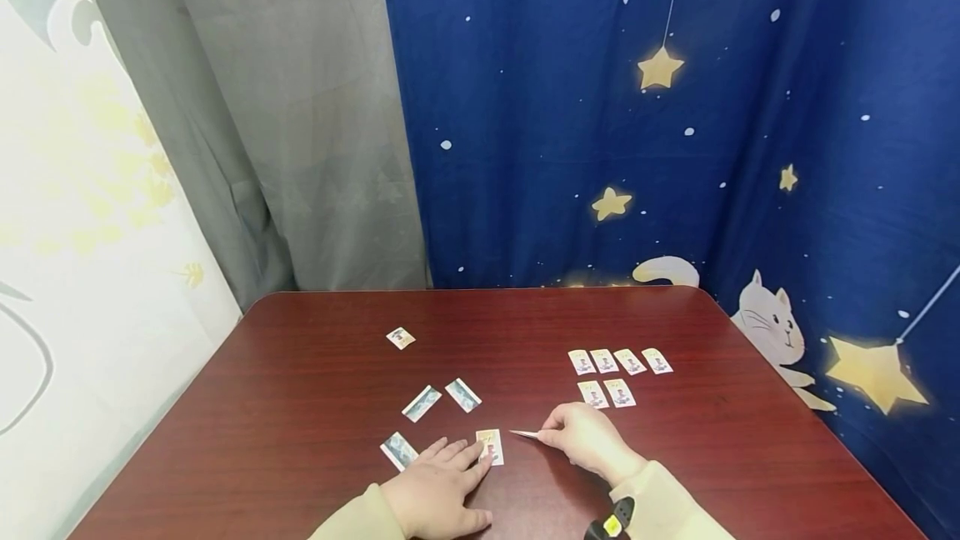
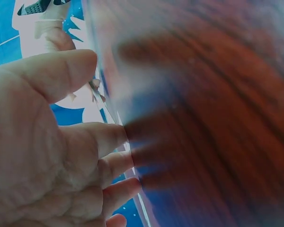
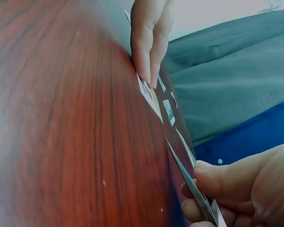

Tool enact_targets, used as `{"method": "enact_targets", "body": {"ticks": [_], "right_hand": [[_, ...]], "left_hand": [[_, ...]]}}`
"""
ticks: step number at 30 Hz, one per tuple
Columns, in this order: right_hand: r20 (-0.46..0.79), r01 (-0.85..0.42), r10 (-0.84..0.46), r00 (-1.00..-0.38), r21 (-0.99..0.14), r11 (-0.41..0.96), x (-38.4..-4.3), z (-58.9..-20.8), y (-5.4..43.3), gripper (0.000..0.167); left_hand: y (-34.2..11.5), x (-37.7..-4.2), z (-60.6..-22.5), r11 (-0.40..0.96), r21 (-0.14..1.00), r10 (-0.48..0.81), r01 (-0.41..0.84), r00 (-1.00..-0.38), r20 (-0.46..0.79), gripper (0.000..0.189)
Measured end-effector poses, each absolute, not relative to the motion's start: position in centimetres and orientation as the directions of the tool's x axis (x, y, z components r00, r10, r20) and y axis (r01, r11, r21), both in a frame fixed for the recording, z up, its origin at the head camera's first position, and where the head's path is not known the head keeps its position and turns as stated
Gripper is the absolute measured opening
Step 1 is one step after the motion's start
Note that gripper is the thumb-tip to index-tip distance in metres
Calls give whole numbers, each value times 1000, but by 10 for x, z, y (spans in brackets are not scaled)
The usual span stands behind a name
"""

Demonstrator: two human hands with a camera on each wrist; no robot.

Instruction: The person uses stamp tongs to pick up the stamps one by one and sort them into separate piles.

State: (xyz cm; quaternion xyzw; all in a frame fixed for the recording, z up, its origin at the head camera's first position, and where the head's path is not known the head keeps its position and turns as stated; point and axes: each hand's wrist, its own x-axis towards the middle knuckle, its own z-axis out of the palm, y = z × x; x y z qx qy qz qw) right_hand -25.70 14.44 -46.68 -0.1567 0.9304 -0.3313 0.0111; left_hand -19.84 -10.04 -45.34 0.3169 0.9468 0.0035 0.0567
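Note:
My left hand [image 1: 437,492] lies palm down on the table, its fingers spread. Its fingertips press on a small picture card [image 1: 490,447] with a yellow design; in the right wrist view two fingers touch that card [image 3: 150,99]. Partly under the same hand's edge is a blue-green card [image 1: 398,450]. To the right of the pressed card, my right hand [image 1: 592,442] pinches a pair of metal tweezers [image 3: 191,182] between thumb and fingers. The tweezers' pointed tips stand apart, a short way from the card, with nothing visible between them.
Two more blue-green cards [image 1: 422,403] lie ahead of the left hand, and a single card [image 1: 401,338] is farther back. Several yellowish cards [image 1: 618,392] form two rows at the right. Curtains [image 1: 540,148] hang behind the dark red table [image 1: 300,407].

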Motion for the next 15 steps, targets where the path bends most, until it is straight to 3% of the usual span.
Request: {"method": "enact_targets", "body": {"ticks": [15], "right_hand": [[28,-197,-246,-969,-688,698,-255,-471,132,17]], "left_hand": [[-97,-201,-451,826,95,563,555,-819,-110,69]]}}
